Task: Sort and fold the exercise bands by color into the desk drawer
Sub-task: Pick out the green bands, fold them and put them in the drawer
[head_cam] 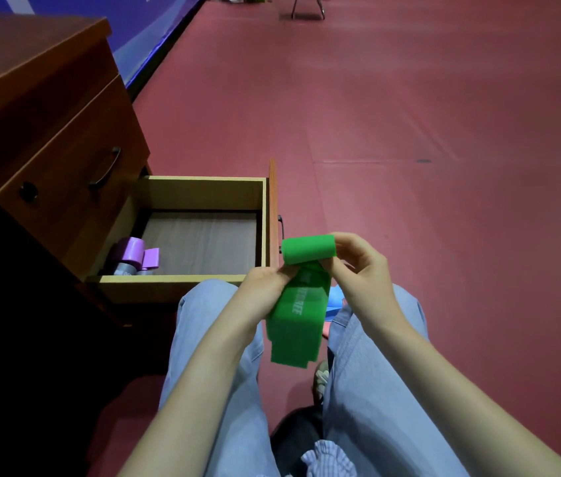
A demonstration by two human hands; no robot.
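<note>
A: Jeans [210,339] nearest, then both hands over the lap. What grips what?

B: Right hand [358,266] pinches the rolled end of the green band [301,304]; left hand [265,280] pinches the tail just below. Roll axis runs left-right, and the tail hangs between the knees.

A: And the drawer [182,280]?

B: Open, forward-left, nearer the left hand. Purple rolls [131,249] sit in its near-left corner. Red floor [410,132] all round.

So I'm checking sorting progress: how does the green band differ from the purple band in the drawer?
The green band is only partly rolled, its tail hanging loose; the purple band looks like a compact roll. The green band is pinched between the left hand and right hand; the purple band lies untouched in a corner of the drawer. Both are rolled, not folded flat.
</note>
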